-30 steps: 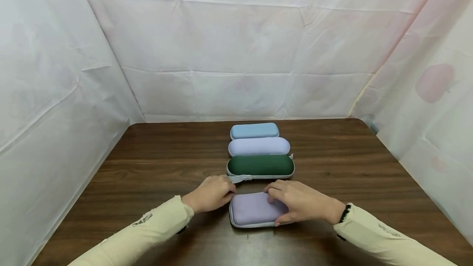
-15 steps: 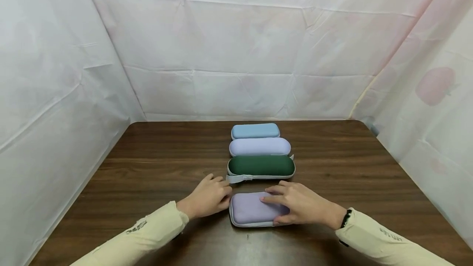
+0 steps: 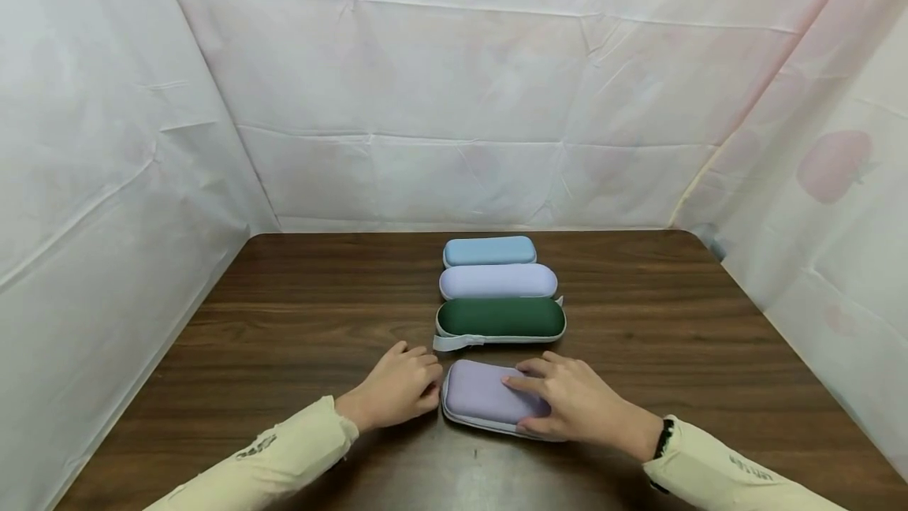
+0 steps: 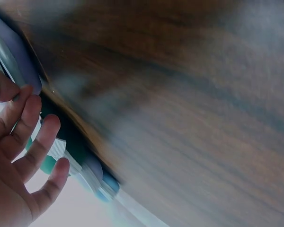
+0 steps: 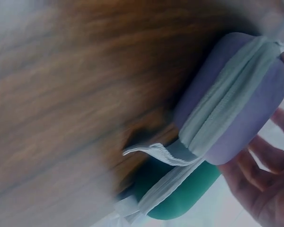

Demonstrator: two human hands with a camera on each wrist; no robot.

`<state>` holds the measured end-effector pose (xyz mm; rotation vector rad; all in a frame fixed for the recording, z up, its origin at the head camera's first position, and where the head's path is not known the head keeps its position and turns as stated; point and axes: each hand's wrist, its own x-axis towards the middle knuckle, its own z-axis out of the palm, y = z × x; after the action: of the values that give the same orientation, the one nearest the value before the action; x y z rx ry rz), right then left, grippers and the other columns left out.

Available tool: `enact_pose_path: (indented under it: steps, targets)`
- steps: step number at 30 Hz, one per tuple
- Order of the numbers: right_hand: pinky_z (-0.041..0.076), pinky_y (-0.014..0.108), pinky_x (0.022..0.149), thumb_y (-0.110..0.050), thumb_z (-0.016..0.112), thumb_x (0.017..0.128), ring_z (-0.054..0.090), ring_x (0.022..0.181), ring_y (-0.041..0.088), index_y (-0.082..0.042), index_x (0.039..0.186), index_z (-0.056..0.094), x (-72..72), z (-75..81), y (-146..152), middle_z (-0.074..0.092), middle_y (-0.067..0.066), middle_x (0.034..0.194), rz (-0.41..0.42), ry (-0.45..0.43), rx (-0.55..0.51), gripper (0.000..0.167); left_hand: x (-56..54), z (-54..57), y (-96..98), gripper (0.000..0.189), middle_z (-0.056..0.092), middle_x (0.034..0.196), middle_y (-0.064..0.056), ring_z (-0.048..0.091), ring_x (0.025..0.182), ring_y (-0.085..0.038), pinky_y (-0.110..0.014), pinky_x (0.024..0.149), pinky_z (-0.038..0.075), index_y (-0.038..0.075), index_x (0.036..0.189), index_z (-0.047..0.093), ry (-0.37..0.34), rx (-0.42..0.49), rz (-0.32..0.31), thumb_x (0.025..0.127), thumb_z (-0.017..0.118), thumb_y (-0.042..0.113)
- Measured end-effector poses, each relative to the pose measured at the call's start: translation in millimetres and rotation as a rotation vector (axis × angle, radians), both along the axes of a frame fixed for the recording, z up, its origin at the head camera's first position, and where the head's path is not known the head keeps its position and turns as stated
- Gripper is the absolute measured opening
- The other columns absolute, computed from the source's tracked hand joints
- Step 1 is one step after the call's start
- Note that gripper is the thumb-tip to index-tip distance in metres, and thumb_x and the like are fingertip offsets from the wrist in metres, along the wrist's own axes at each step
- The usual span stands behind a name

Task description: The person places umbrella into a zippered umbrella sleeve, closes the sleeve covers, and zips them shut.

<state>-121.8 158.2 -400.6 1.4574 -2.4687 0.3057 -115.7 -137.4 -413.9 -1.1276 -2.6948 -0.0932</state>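
A light purple zip case (image 3: 478, 393) lies on the table nearest the person, its left end angled slightly away. Across its right end my right hand (image 3: 578, 400) grips it, thumb on the near edge and fingers over the top. In the right wrist view, the pale zip band (image 5: 227, 99) runs around that end. My left hand (image 3: 400, 387) is at the case's left end. In the left wrist view its thumb and forefinger pinch a small dark zipper pull (image 4: 16, 98), mostly hidden by the fingertips; the other fingers spread loosely.
Just beyond lies a dark green case (image 3: 500, 317) with a grey strap (image 3: 457, 343). Behind it are a lavender case (image 3: 496, 281) and a light blue case (image 3: 489, 251), all in a row. White sheeting (image 3: 454, 101) encloses the back and sides of the brown table (image 3: 305, 298).
My left hand has moved left and toward the person, from the case's far left corner to its left end. The purple case has turned slightly, its left end away. My right hand stays on it.
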Motion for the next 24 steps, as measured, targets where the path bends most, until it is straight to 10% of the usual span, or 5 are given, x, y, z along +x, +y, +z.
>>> enact_pose_path:
  steps: [24]
  targets:
    - [0.051, 0.037, 0.054, -0.051, 0.078, 0.071, 0.061, 0.069, 0.024, -0.009, 0.104, 0.073, 32.8, 10.9, -25.9, 0.066, 0.011, 0.085, -0.286, 0.02, 0.062, 0.054, 7.4, -4.2, 9.1, 0.022, 0.039, 0.062, 0.012, 0.044, 0.064, -0.009, -0.027, 0.061, 0.027, 0.021, 0.061, 0.048, 0.011, 0.066, -0.017, 0.077, 0.063, 0.018]
